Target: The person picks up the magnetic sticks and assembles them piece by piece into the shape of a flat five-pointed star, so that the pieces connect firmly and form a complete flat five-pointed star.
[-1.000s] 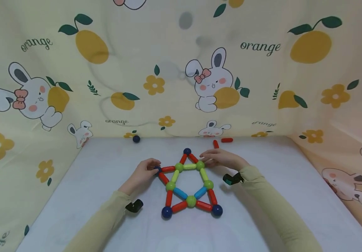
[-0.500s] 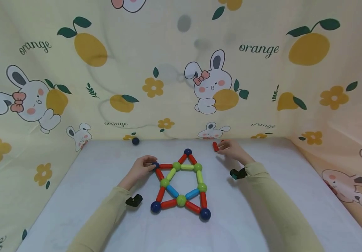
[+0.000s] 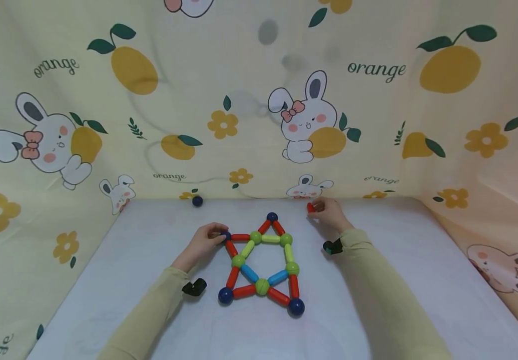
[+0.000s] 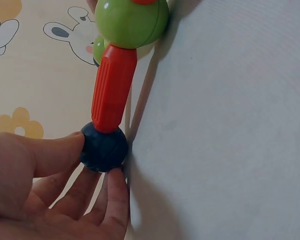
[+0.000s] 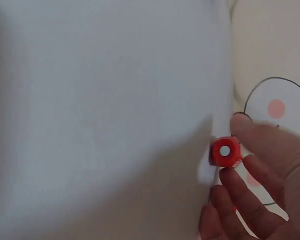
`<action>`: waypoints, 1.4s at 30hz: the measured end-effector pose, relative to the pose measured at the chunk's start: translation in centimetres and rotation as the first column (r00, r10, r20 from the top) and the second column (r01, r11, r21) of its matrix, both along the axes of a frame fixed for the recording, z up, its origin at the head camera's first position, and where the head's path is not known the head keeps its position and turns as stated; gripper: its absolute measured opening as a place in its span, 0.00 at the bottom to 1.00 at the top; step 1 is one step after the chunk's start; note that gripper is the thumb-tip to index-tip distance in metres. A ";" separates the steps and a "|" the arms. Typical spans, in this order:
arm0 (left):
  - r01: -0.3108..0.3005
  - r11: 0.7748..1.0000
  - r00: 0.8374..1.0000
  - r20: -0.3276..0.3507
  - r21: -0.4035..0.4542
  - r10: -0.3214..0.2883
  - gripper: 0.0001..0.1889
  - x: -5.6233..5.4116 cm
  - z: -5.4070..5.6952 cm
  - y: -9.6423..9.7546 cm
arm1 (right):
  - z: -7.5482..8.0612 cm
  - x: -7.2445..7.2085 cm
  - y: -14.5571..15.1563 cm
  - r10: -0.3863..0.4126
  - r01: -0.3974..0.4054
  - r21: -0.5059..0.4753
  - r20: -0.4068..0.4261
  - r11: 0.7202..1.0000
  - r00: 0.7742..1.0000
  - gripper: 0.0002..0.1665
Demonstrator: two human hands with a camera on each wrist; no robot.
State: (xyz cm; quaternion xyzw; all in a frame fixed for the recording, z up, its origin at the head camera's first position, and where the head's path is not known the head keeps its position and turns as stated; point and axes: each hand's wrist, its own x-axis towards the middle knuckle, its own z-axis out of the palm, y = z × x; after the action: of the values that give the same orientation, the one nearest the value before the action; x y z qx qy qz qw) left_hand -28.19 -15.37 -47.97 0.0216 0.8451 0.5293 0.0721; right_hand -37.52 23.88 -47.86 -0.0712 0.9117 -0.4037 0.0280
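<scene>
A flat star of magnetic rods and balls lies on the white table, with green balls (image 3: pixel 262 287) round a ring of lime and blue rods (image 3: pixel 279 277). Red rods (image 3: pixel 243 291) form its points, tipped by navy balls (image 3: pixel 296 307). My left hand (image 3: pixel 203 243) pinches the navy ball (image 4: pixel 104 147) at the star's left point between thumb and fingers. Past the star at the back right, my right hand (image 3: pixel 329 214) holds a loose red rod (image 5: pixel 226 151) by thumb and fingertips. The rod's end, with a silver dot, faces the right wrist camera.
A single navy ball (image 3: pixel 197 201) sits at the table's back edge, left of the star. A patterned cloth (image 3: pixel 240 125) with rabbits and oranges hangs behind the table. Under my right fingers a bit of red (image 5: pixel 234 207) shows, mostly hidden.
My right hand has gone from the star's upper right green ball to the back and taken hold of a loose red rod. The star has shifted left and turned slightly with my left hand.
</scene>
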 end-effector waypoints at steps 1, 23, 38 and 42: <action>0.000 1.000 1.000 0.000 0.003 0.000 0.14 0.0 -0.1 0.0 | 0.0 0.1 -0.1 -0.002 0.002 0.004 -0.007 1.000 1.000 0.24; -0.005 1.000 1.000 -0.013 -0.003 0.005 0.14 0.4 0.1 0.4 | -0.1 1.0 0.5 0.080 -0.079 0.073 -0.022 0.994 0.997 0.18; -0.018 1.000 1.000 0.014 -0.015 0.018 0.14 0.5 0.1 0.1 | 0.7 5.0 0.3 0.158 -0.157 -0.039 0.026 0.987 0.987 0.17; -0.007 1.000 1.000 0.009 -0.008 0.007 0.14 0.5 0.2 0.1 | 0.6 6.7 0.2 0.161 -0.154 -0.083 0.081 0.985 0.984 0.17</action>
State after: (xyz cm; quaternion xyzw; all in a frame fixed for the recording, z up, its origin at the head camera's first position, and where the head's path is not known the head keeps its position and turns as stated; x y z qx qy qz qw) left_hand -27.67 -15.28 -47.78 0.0160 0.8470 0.5262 0.0740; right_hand -30.86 24.06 -47.23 -0.1263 0.8850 -0.4374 0.0970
